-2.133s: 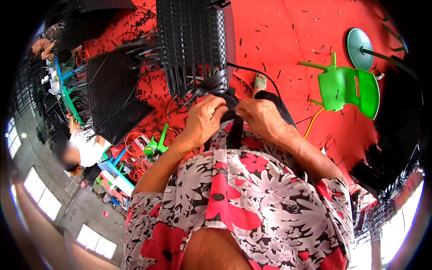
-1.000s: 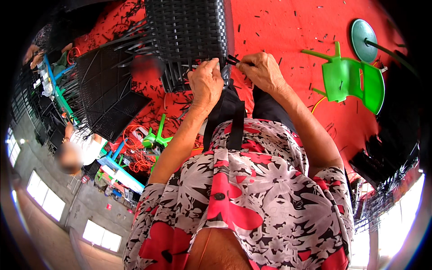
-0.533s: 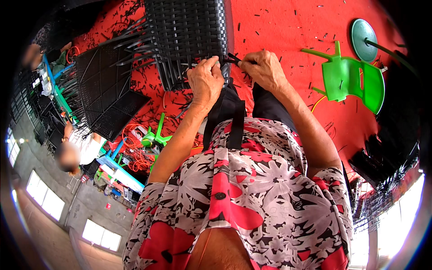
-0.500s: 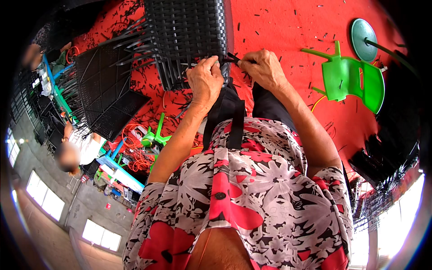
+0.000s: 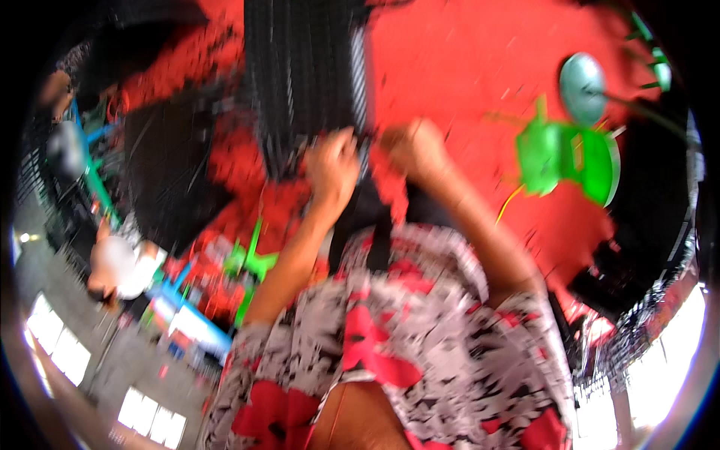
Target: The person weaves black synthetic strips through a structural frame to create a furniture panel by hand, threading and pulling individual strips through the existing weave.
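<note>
A black woven piece [image 5: 304, 75] of flat plastic strips stands in front of me, its near end by my knees. At its near right corner my left hand [image 5: 332, 165] is closed, fingers bent; what they pinch is lost in the blur. Just to the right, my right hand [image 5: 412, 150] is closed too, knuckles up, beside the woven edge. A short dark bit shows between the hands, seemingly the black strip that the right fingers gripped in the earlier, sharper view. Motion smears both hands.
Red floor covering [image 5: 465, 67] with dark scraps lies around. On the right are a green plastic chair [image 5: 544, 157] and a round pale-green disc [image 5: 582, 88] on a stem. A dark panel [image 5: 165, 165] stands left, near another person [image 5: 124, 266] and a blue-edged table [image 5: 187, 322].
The whole view has shifted and blurred. Both hands sit lower in the picture and remain close together at the woven corner. The strip between them shows less clearly.
</note>
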The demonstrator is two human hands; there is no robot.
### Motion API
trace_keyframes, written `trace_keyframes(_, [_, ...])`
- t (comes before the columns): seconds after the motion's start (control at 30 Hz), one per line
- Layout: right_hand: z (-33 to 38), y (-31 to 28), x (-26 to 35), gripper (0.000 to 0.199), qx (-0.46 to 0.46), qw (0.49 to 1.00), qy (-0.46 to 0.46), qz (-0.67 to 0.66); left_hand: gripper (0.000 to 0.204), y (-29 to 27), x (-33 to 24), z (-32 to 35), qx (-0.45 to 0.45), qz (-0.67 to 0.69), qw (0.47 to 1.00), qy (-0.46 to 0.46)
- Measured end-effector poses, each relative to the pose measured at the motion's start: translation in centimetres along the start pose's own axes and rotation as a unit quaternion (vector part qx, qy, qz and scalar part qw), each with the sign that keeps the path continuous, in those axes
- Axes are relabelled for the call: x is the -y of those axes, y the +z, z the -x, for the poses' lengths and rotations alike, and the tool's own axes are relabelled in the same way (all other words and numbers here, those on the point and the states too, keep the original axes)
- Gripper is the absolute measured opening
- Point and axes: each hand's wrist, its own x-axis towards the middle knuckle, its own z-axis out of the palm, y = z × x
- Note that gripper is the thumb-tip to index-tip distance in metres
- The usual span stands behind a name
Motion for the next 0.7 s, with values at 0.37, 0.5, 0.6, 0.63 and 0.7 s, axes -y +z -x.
trace_keyframes(0.37, [-2.0, 3.7, 0.5, 0.022, 0.053, 0.974, -0.082, 0.205, 0.01, 2.3, 3.9, 3.0, -0.095, 0.067, 0.988, -0.105])
trace_keyframes(0.5, [-1.7, 3.1, 0.1, 0.023, 0.085, 0.971, -0.088, 0.203, 0.01, 3.6, 4.5, 3.5, -0.122, 0.082, 0.986, -0.073])
trace_keyframes(0.6, [-0.5, 2.3, 1.4, 0.019, 0.073, 0.977, -0.067, 0.186, 0.009, 2.7, 3.8, 3.8, -0.118, 0.074, 0.988, -0.061])
trace_keyframes(0.63, [-0.3, 2.0, 2.4, 0.019, 0.101, 0.97, -0.057, 0.214, 0.01, 2.2, 3.8, 4.1, -0.119, 0.07, 0.988, -0.063])
trace_keyframes(0.7, [-0.6, 1.4, 4.2, 0.021, 0.158, 0.95, -0.036, 0.268, 0.006, 1.4, 4.9, 4.3, -0.167, 0.068, 0.983, -0.027])
